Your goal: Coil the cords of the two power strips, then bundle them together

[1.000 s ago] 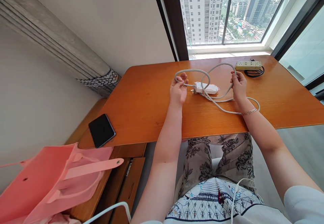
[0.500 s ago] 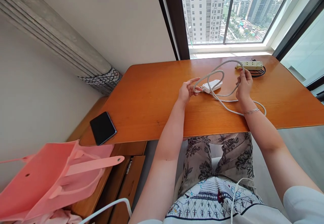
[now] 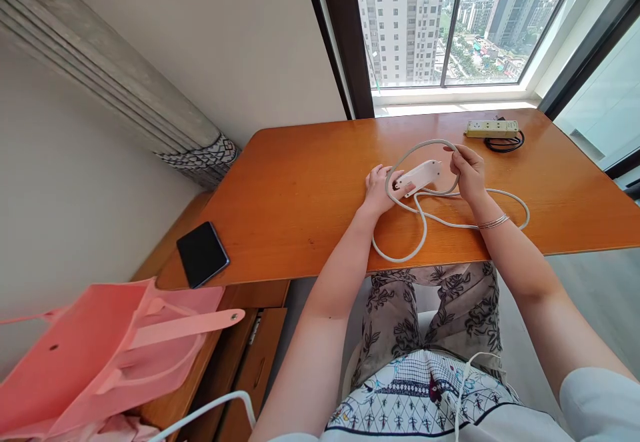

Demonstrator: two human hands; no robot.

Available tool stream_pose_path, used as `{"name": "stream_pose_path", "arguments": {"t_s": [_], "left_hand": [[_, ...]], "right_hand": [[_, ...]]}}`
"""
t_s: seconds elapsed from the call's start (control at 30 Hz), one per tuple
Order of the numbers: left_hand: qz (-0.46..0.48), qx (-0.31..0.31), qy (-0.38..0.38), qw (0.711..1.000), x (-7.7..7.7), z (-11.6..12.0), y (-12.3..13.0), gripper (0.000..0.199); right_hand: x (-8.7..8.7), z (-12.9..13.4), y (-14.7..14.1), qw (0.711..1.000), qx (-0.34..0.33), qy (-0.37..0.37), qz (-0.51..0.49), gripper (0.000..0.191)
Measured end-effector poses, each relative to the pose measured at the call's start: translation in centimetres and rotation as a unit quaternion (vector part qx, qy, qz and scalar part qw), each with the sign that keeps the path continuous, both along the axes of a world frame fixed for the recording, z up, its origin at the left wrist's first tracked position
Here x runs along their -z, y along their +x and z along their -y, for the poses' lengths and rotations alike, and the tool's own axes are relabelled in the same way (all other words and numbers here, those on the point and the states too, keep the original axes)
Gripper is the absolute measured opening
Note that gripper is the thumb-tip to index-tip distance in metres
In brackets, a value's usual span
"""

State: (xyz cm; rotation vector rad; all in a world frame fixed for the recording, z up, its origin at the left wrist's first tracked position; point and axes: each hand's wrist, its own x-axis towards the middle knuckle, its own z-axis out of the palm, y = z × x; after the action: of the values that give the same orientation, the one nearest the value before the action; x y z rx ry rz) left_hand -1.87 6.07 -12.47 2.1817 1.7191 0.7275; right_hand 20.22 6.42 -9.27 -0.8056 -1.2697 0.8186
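My left hand (image 3: 381,192) is closed around the near-left end of a white power strip (image 3: 424,175), which it holds slightly tilted over the wooden table. My right hand (image 3: 469,170) pinches the strip's white cord (image 3: 400,259) to the right of it. From those fingers a loop of cord arches over the strip toward my left hand. More cord lies in loose curves on the tabletop in front of both hands and under my right wrist. The fingers of my left hand hide part of the strip's end.
A yellowish power strip (image 3: 493,129) with a coiled black cord (image 3: 505,143) rests at the back right of the table (image 3: 300,189). A black tablet or phone (image 3: 203,254) lies at the left front corner. A pink bag (image 3: 100,355) stands beside the table, lower left. A window is behind.
My left hand has moved from the cord loop onto the end of the white strip, turning and lifting it. My right hand has come left and lower with the cord, and a loop has dropped toward the front.
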Motion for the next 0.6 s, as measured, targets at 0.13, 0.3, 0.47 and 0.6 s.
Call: {"name": "stream_pose_path", "arguments": {"t_s": [0.13,0.3,0.47,0.6], "left_hand": [[0.005,0.031,0.025,0.999,0.3,0.1,0.5,0.041],[0.228,-0.056,0.073,0.969,0.1,-1.2,-0.5,0.032],[0.598,-0.183,0.132,0.769,-1.8,-2.2,-2.7,0.036],[0.748,-0.246,0.116,0.605,-3.6,-2.1,-4.5,0.028]], "right_hand": [[0.2,0.1,0.0,1.0,-0.017,0.014,0.015,0.037],[0.2,-0.6,0.4,0.999,0.041,0.015,-0.018,0.029],[-0.9,-1.9,2.4,0.959,0.195,-0.017,-0.205,0.013],[-1.5,-2.7,5.0,0.899,0.28,-0.073,-0.329,0.012]]}}
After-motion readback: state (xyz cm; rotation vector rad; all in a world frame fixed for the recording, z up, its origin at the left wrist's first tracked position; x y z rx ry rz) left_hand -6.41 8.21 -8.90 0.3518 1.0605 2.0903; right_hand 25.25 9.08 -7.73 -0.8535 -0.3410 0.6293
